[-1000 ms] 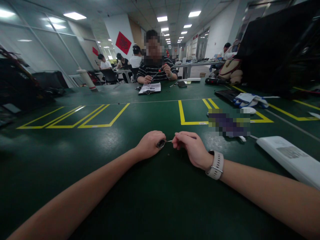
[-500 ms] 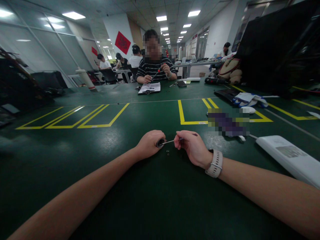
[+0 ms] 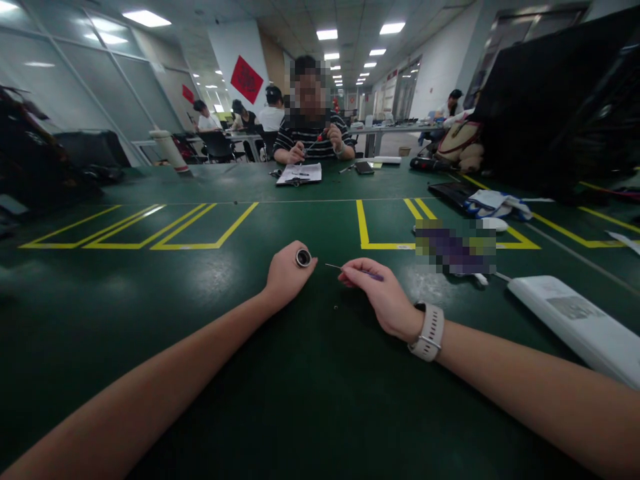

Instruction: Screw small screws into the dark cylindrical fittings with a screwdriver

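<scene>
My left hand (image 3: 285, 270) is closed around a dark round cylindrical part (image 3: 303, 257) with a shiny metal rim, its open end turned toward me. In my right hand (image 3: 373, 287), the fingers pinch a thin screwdriver (image 3: 374, 275) with a dark purple handle. Its slim shaft points left and ends a short way from the cylindrical part, not touching it. A tiny metal piece (image 3: 335, 307) lies on the green table (image 3: 320, 373) below the gap between the hands; it is too small to name.
Right of my hands lie a blurred purple item (image 3: 453, 250) and a white power strip-like box (image 3: 570, 313). Gloves (image 3: 500, 202) and a white mouse-like object (image 3: 493, 225) sit behind. Across the table, a person in a striped top (image 3: 313, 137) works beside a clipboard (image 3: 300, 175).
The screwdriver's tip has come out of the cylindrical part's opening. My left hand has moved up and left, tilting that opening toward me. One tiny piece shows on the table where two showed.
</scene>
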Available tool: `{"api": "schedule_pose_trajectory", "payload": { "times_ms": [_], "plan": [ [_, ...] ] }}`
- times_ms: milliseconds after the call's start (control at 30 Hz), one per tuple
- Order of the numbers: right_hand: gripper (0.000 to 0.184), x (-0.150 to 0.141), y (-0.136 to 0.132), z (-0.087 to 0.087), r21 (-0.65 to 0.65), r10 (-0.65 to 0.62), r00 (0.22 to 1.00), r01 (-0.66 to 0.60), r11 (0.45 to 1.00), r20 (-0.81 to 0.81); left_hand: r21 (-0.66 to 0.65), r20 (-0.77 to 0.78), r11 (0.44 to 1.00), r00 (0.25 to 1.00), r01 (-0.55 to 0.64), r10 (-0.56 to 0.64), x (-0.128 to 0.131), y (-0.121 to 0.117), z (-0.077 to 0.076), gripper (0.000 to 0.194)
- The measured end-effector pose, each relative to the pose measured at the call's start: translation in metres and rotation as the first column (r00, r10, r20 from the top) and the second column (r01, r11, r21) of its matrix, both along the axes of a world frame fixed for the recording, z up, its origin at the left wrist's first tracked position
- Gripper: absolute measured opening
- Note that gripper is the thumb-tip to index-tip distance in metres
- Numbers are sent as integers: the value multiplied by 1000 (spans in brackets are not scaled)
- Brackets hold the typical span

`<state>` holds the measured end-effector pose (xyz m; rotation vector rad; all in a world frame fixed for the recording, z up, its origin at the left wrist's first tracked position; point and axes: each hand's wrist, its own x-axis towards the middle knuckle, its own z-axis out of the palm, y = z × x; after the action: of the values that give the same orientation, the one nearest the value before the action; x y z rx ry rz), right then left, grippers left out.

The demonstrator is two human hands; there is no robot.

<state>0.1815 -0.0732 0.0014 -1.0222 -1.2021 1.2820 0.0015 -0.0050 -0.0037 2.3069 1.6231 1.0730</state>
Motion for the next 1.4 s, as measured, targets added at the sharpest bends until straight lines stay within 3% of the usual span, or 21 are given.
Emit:
{"api": "schedule_pose_trajectory", "payload": {
  "times_ms": [100, 200, 333, 467, 533, 633, 733, 833, 933, 1000, 1100, 1233, 1300, 1400],
  "plan": [
    [22, -5, -7, 3, 60, 151, 965, -167, 984, 214, 1, 137, 992, 983, -124, 123, -3, 6, -2, 21],
    [23, -9, -15, 10, 103, 277, 880, -339, 935, 386, 1, 258, 981, 948, -195, 188, -6, 11, -4, 21],
    [22, -13, -24, 14, 137, 393, 771, -519, 844, 501, 7, 301, 981, 936, -191, 180, -7, 13, -5, 23],
    [17, -17, -36, 14, 216, 442, 670, -665, 715, 596, -19, 252, 987, 954, -160, 160, -6, 10, -2, 25],
    [17, -17, -44, 16, 241, 454, 667, -683, 690, 591, -30, 217, 991, 967, -128, 131, -6, 9, -1, 25],
    [16, -12, -54, 21, 277, 401, 772, -576, 769, 493, 15, 154, 997, 986, -70, 67, -6, 9, -2, 27],
    [20, -1, -59, 26, 151, 362, 881, -421, 895, 305, 111, 55, 991, 996, -69, 64, -8, 11, -1, 28],
    [15, 12, -60, 24, -12, 341, 938, -341, 940, 64, 111, 49, 989, 994, -101, 96, -10, 11, 4, 28],
    [11, 21, -58, 20, -114, 223, 970, -234, 966, -100, -17, 217, 994, 970, -107, 108, -8, 5, 14, 24],
    [18, 24, -58, 19, -155, 138, 983, -156, 976, -118, -187, 407, 979, 901, -81, 152, -5, -5, 23, 22],
    [24, 26, -57, 19, -172, 120, 984, -142, 975, -130, -464, 651, 883, 704, 76, 282, 4, -29, 38, 22],
    [26, 28, -60, 17, -125, 171, 977, -187, 974, -129, -541, 804, 788, 454, 294, 383, 11, -62, 51, 25],
    [27, 28, -62, 13, -96, 187, 980, -192, 977, -64, -540, 828, 761, 390, 359, 403, 10, -72, 52, 25],
    [24, 28, -65, 8, -48, 195, 980, -193, 980, 31, -553, 829, 726, 357, 407, 431, 5, -77, 52, 24]
  ]
}}
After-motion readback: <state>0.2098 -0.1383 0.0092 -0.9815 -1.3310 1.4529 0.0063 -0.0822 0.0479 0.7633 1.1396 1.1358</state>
